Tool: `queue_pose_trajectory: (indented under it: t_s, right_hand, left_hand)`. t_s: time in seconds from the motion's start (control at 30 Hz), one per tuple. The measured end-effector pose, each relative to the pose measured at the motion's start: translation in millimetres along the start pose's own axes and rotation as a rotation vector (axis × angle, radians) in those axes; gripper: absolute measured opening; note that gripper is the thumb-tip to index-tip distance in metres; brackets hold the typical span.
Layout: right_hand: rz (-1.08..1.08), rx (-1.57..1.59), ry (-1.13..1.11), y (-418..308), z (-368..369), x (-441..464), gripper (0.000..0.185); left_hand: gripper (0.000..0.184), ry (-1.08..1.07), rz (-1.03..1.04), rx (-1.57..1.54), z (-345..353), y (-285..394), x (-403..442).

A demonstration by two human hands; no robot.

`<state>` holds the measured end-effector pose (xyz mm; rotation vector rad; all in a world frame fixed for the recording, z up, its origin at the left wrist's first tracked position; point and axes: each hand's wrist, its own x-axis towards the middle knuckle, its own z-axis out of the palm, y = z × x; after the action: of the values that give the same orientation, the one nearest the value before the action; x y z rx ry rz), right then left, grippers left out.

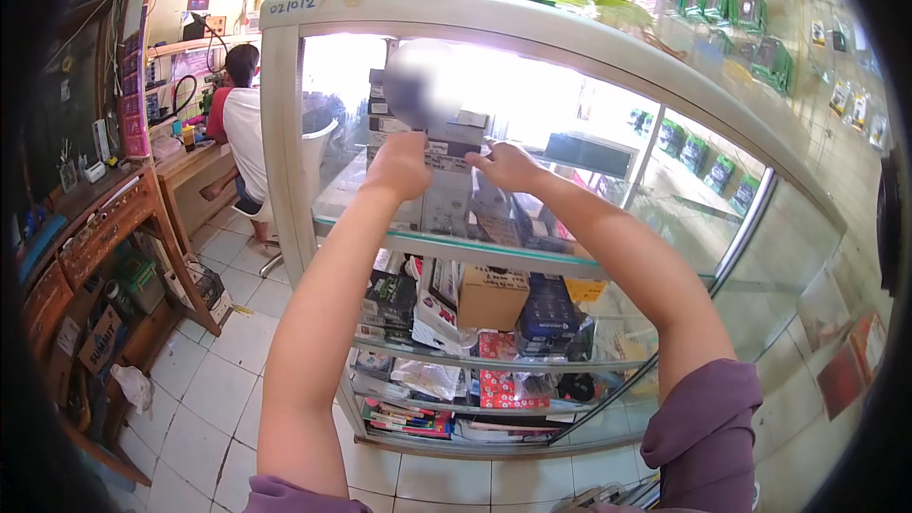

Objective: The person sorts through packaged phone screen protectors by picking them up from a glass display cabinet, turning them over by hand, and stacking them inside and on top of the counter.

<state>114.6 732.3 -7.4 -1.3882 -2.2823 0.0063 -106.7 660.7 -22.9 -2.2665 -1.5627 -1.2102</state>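
Left fingers [411, 143] curl against stacked boxes [450, 146]; right fingers [487, 158], slightly parted, touch one.

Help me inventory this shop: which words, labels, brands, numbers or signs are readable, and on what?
"021012" (third character perhaps a slash): pale-framed glass cabinet.
"SUMMIT": brown cardboard box, lower left.
Too small or blurred to read: handwriting on the tan cardboard box, print on stacked grey boxes, green hanging packets.
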Motion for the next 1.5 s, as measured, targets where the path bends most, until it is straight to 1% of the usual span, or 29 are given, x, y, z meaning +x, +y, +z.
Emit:
queue_pose_trajectory:
  t_s: [0.07, 0.1, 0.13, 0.17, 0.2, 0.23, 0.3, 0.37, 0.4, 0.47, 0.5, 0.57, 0.6, 0.63, 0.7, 0.77, 0.83, 0.87, 0.93, 0.97, 1.03, 1.1, 1.13, 1.17, 1.2, 1.3, 1.37, 1.43, 1.5]
  right_hand:
    - [-0.020, -0.021, -0.002, -11, -1, -33, 0.076]
    - [-0.050, -0.045, -0.004, -17, -1, -50, 0.079]
    - [-0.057, -0.042, -0.067, -23, -4, -63, 0.070]
    - [-0.040, -0.033, -0.065, -28, -7, -78, 0.070]
    - [-0.042, -0.054, -0.093, -44, -16, -101, 0.067]
    - [-0.043, -0.077, -0.122, -51, -22, -121, 0.064]
    - [-0.164, -0.031, -0.033, -45, -21, -154, 0.057]
    - [-0.201, -0.027, 0.044, -63, -33, -214, 0.056]
    - [-0.165, -0.019, 0.044, -68, -34, -242, 0.056]
    - [-0.268, -0.065, 0.107, -74, -36, -303, 0.054]
    - [-0.220, -0.059, 0.107, -79, -35, -343, 0.054]
    - [-0.154, -0.012, 0.046, -91, -33, -431, 0.055]
    - [-0.134, -0.061, 0.001, -94, -38, -475, 0.057]
    - [-0.090, -0.062, 0.009, -97, -49, -516, 0.057]
    - [0.086, -0.034, -0.186, -98, -74, -592, 0.056]
    - [0.161, -0.094, -0.179, -85, -96, -664, 0.057]
    - [0.396, -0.237, -0.163, -85, -119, -732, 0.057]
    - [0.426, -0.243, -0.158, -79, -123, -764, 0.057]
    - [0.539, -0.128, 0.148, -61, -116, -822, 0.059]
    - [0.556, -0.132, 0.151, -55, -106, -848, 0.059]
    - [0.741, -0.001, 0.540, -46, -74, -892, 0.058]
    - [0.930, 0.180, 0.650, -32, -32, -927, 0.060]
    - [0.956, 0.312, 0.781, -12, 6, -945, 0.060]
    - [0.976, 0.443, 0.910, 2, 36, -960, 0.060]
    - [0.981, 0.445, 0.908, 2, 52, -968, 0.060]
    - [1.090, 0.627, 0.958, -1, 85, -972, 0.063]
    - [1.149, 0.583, 0.920, -3, 95, -966, 0.067]
    - [1.091, 0.687, 0.985, -5, 96, -956, 0.070]
    - [1.096, 0.536, 0.927, -3, 101, -952, 0.073]
  left_hand:
    - [0.036, 0.139, 0.090, -0.001, 12, 0, -13]
    - [0.036, 0.128, 0.097, -0.003, 2, 13, -22]
    - [0.037, -0.094, 0.010, 0.005, -16, 30, -32]
    - [0.040, -0.320, -0.075, 0.017, -27, 45, -42]
    - [0.040, -0.339, -0.062, 0.018, -28, 55, -52]
    - [0.041, -0.305, -0.076, 0.067, -28, 63, -64]
    - [0.042, -0.287, -0.071, 0.112, -24, 76, -96]
    - [0.042, 0.113, 0.075, 0.150, -13, 83, -140]
    - [0.042, 0.085, 0.094, 0.137, -15, 92, -165]
    - [0.048, 0.013, 0.039, -0.060, -20, 114, -216]
    - [0.048, -0.026, 0.063, -0.077, -17, 125, -244]
    - [0.058, -0.033, 0.258, -0.012, -10, 153, -299]
    - [0.065, -0.193, 0.247, -0.079, -14, 174, -321]
    - [0.065, -0.219, 0.278, -0.098, -15, 195, -339]
    - [0.066, -0.355, 0.389, -0.134, -12, 236, -366]
    - [0.065, -0.449, 0.457, -0.144, -8, 285, -382]
    - [0.066, -0.554, 0.509, -0.238, 11, 333, -395]
    - [0.066, -0.604, 0.563, -0.308, 25, 356, -402]
    - [0.067, -0.670, 0.672, -0.371, 62, 400, -424]
    - [0.068, -0.755, 0.673, -0.404, 71, 423, -439]
    - [0.076, -0.820, 0.695, -0.459, 113, 445, -465]
    - [0.092, -0.864, 0.612, -0.547, 136, 461, -494]
    - [0.092, -0.872, 0.613, -0.547, 155, 462, -507]
    - [0.100, -0.825, 0.589, -0.596, 176, 462, -520]
    - [0.109, -0.777, 0.562, -0.643, 192, 461, -532]
    - [0.116, -0.782, 0.458, -0.734, 218, 460, -561]
    - [0.114, -0.738, 0.430, -0.794, 227, 461, -577]
    - [0.112, -0.717, 0.301, -0.812, 229, 464, -585]
    - [0.108, -0.637, 0.305, -0.806, 234, 465, -590]
